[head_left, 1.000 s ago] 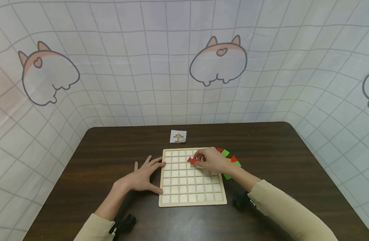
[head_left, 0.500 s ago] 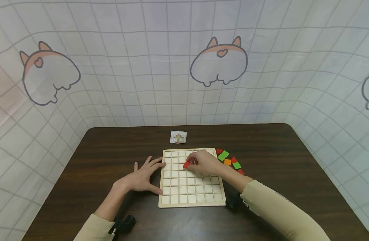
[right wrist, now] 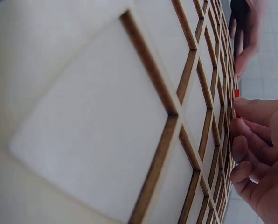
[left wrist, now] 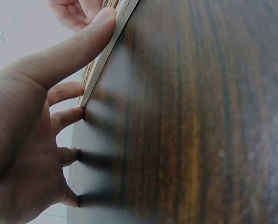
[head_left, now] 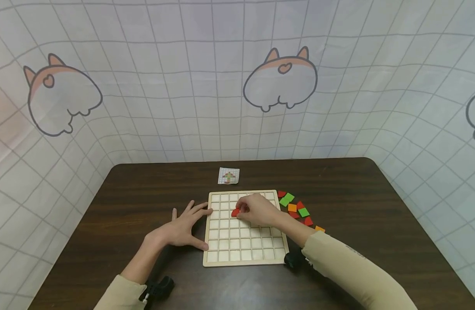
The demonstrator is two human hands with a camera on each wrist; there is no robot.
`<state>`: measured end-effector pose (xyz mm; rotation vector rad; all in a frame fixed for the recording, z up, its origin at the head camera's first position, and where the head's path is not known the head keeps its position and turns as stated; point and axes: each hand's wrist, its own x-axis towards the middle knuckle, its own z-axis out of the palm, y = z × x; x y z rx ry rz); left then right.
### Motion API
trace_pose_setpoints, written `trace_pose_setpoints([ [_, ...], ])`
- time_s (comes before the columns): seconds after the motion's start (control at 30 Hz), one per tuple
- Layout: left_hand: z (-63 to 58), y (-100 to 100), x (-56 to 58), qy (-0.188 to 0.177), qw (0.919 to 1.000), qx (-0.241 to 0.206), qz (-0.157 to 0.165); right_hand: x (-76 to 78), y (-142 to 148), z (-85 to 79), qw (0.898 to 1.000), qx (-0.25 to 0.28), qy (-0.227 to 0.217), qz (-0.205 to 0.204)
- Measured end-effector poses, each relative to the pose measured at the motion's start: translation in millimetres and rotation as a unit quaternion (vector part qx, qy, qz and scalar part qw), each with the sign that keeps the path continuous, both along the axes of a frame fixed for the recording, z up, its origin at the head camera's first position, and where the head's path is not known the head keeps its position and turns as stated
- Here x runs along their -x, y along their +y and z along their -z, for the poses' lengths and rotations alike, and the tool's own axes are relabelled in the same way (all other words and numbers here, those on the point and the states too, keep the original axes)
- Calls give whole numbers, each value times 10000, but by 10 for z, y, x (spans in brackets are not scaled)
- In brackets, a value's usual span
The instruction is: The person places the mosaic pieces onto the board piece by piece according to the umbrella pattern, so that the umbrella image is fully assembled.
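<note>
Right hand [head_left: 258, 210] has moved left across the board since the first head frame, carrying the red tile [head_left: 235, 212] with it; left hand [head_left: 181, 230] is pretty much unmoved.

Red tile is over the third column from the left, third row from the top. Can't tell if it touches the board or sits just above. Partly hidden by the fingertips, so outline not clear. Thumb and forefinger of the right hand clamped on it, remaining fingers loosely curled. Probably light, stiff, smooth-faced, not very fragile; flat faces may slip, so edges look like the best hold, pinched from opposite sides, with part left free as now.

Grid board [head_left: 245, 263] lies flat under it: pale, wood-looking, raised strips between square cells. Likely rigid and light enough to slide if pushed; rim is the place to steady it. Left hand has fingers spread apart, thumb and forefinger on the left rim, ring and little fingertips down on the table [head_left: 357, 202].

Just beyond the right edge, loose pieces: green tiles [head_left: 289, 197], orange square [head_left: 292, 208], more red pieces [head_left: 308, 221]. Small printed card [head_left: 228, 175] with a colored figure on a grid lies past the far edge. Behind the table, white grid-print fabric [head_left: 163, 86].
</note>
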<state>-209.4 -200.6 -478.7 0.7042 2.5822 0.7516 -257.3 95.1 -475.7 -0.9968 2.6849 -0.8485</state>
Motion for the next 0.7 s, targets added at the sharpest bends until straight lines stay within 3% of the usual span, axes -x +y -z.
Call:
trace_pose_setpoints([
  [0.7, 16, -10, 18, 17, 10000, 34, 33, 25, -64, 32, 9997, 48, 168, -147],
])
